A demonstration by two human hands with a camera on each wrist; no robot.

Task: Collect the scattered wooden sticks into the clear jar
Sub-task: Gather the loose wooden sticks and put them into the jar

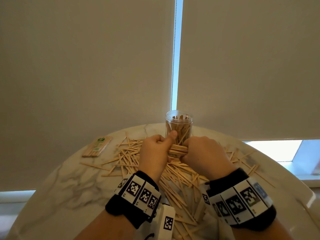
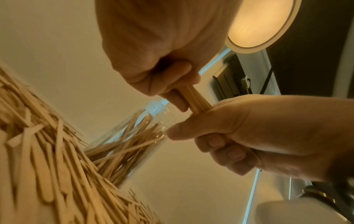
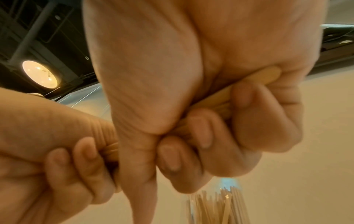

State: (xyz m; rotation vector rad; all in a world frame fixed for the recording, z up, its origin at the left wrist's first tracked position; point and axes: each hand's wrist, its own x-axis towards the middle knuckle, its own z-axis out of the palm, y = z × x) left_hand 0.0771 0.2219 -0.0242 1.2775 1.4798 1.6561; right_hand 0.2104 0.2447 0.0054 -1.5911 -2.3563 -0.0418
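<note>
From the head view, your left hand (image 1: 154, 153) and right hand (image 1: 204, 154) both grip one bundle of sticks (image 1: 178, 150), held level between them just above the worktop (image 1: 57, 181). Each hand has its fingers curled round an end of the bundle; your left thumb points up against the clear jar (image 1: 179, 126). The jar stands upright right behind your hands, open and already partly filled with sticks. Loose sticks (image 1: 131, 160) lie scattered over the worktop under and around your hands. A wrapped pack of sticks (image 1: 97, 147) lies apart to the left.

From the left wrist view, your left hand (image 2: 268, 133) wraps its fingers (image 2: 226, 153) round the bundle (image 2: 195, 98), and your right hand (image 2: 153, 45) clasps the other end. The jar (image 2: 130, 145) sits beyond, with the loose sticks (image 2: 47, 159) heaped beside it.

From the right wrist view, your right hand (image 3: 191, 91) has its fingers (image 3: 203, 133) closed tightly round the bundle (image 3: 220, 97); your left hand (image 3: 47, 144) holds the bundle just beside it. The jar's (image 3: 216, 209) stick tips show below.
</note>
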